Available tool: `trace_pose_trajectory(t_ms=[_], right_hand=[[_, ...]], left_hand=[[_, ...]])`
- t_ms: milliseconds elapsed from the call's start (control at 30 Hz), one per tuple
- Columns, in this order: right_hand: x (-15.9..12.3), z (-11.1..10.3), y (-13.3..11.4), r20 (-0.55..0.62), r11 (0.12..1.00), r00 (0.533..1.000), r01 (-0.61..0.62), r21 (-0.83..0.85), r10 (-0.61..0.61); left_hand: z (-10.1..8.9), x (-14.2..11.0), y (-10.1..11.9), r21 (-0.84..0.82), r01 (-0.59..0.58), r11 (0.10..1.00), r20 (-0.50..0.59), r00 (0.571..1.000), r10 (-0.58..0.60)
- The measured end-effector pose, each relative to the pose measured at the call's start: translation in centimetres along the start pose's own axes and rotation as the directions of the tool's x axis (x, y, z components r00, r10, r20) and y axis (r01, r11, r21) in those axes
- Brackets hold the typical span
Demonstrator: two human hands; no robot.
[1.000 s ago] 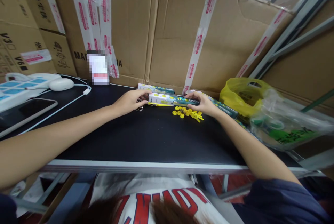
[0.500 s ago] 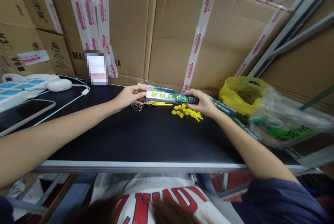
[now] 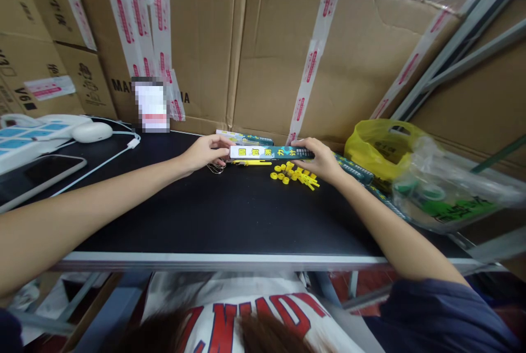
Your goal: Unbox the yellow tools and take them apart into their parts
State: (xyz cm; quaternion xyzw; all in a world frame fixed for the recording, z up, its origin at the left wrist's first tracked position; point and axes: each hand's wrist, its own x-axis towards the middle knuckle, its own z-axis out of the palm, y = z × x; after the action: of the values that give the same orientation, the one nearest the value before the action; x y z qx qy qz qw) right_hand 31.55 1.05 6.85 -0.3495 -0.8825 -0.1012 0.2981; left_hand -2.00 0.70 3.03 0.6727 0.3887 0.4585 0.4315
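Note:
A long narrow printed box (image 3: pixel 263 152), white at one end and dark green at the other with yellow characters, is held level above the black tabletop. My left hand (image 3: pixel 205 154) pinches its white end between thumb and fingers. My right hand (image 3: pixel 318 158) is closed around the dark end. Just below the box lie a yellow rod (image 3: pixel 257 163) and a tangle of thin metal wire (image 3: pixel 216 168). Several small yellow caps and pegs (image 3: pixel 292 174) are heaped near my right hand. Behind the held box sits another similar box (image 3: pixel 246 138).
More printed boxes (image 3: pixel 355 169) lie to the right, beside a yellow plastic bag (image 3: pixel 382 150) and a clear bag (image 3: pixel 452 194). On the left are a power strip (image 3: pixel 36 136), a phone (image 3: pixel 41 177) and white cables. A cardboard wall (image 3: pixel 271 40) stands behind; a pixelated screen (image 3: pixel 152 106) leans there.
The held box has tilted slightly, so its printed face looks narrower. Both hands keep their hold in nearly the same place.

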Motion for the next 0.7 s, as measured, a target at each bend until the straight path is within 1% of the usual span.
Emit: trace_pose_trajectory(t_ms=[67,133,233,333,400,467,533,633,700], right_hand=[[0.1,-0.2,0.1,-0.016,1.0,1.0,-0.019,-0.022,0.018],[0.1,-0.3,0.2,-0.023,0.999,1.0,-0.016,-0.038,0.016],[0.1,-0.4,0.2,-0.064,0.995,0.998,-0.016,-0.095,0.01],[0.0,-0.4,0.0,-0.111,0.979,0.993,-0.063,-0.193,0.042],[-0.1,-0.4,0.0,-0.109,0.969,0.99,-0.108,-0.222,0.086],[-0.2,-0.4,0.0,-0.092,0.965,0.987,-0.149,-0.215,0.132],[-0.3,-0.2,0.2,-0.073,0.966,0.984,-0.171,-0.192,0.16],[-0.4,0.0,1.0,-0.067,0.972,0.984,-0.171,-0.159,0.162],[-0.4,0.2,1.5,-0.077,0.975,0.985,-0.166,-0.148,0.156]], left_hand=[[0.1,-0.1,0.1,-0.009,0.003,1.0,-0.003,1.0,-0.003],[0.2,-0.1,0.1,-0.022,0.008,1.0,-0.004,1.0,-0.008],[0.3,0.0,0.0,-0.037,0.016,0.999,-0.01,1.0,-0.017],[0.3,0.1,-0.3,-0.05,0.017,0.999,-0.016,1.0,-0.018],[0.4,0.2,-0.3,-0.07,0.022,0.997,-0.018,1.0,-0.023],[0.4,0.2,-0.3,-0.093,0.038,0.995,-0.018,0.999,-0.04],[0.4,0.1,-0.1,-0.113,0.046,0.993,-0.046,0.998,-0.051],[0.2,0.0,0.4,-0.116,-0.002,0.993,-0.083,0.996,-0.008],[0.2,0.0,0.5,-0.096,-0.036,0.995,-0.049,0.998,0.031]])
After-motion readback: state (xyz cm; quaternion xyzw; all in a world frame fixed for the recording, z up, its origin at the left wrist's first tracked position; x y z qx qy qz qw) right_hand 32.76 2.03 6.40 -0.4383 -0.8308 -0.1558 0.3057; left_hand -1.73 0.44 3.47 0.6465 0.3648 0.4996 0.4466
